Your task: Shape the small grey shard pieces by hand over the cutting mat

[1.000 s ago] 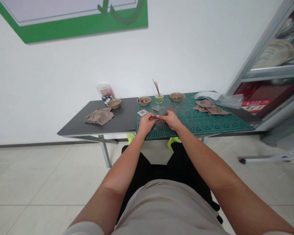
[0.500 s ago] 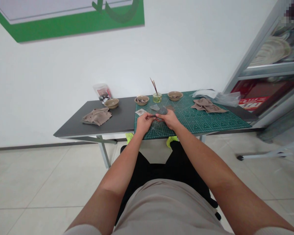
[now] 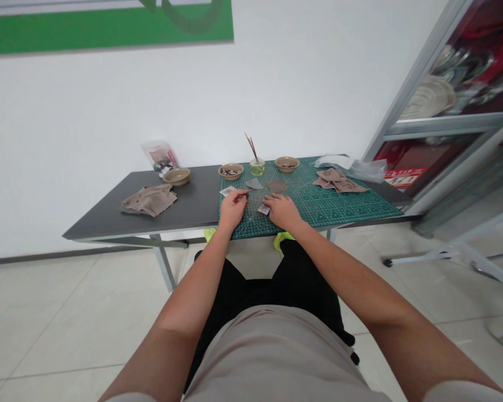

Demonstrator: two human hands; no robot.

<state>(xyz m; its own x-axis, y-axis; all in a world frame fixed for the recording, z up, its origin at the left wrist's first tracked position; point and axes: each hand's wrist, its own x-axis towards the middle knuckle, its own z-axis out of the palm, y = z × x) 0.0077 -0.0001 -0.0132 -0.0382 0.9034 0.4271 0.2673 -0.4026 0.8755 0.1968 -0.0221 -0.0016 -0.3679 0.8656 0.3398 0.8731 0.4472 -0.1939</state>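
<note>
My left hand rests on the near left part of the green cutting mat, its fingers curled round a small dark thing I cannot make out. My right hand lies on the mat beside it, fingers bent and pressed on a small pale piece. Just beyond the hands lie a grey patch, a brown patch and a small white packet.
On the dark table stand three tan bowls, a glass jar with sticks, beige cloths and plastic bags. A metal shelf unit stands at the right.
Both hands have come down from holding something together above the mat and moved apart. The dark grey piece once behind them is gone from there. The camera has swung right.
</note>
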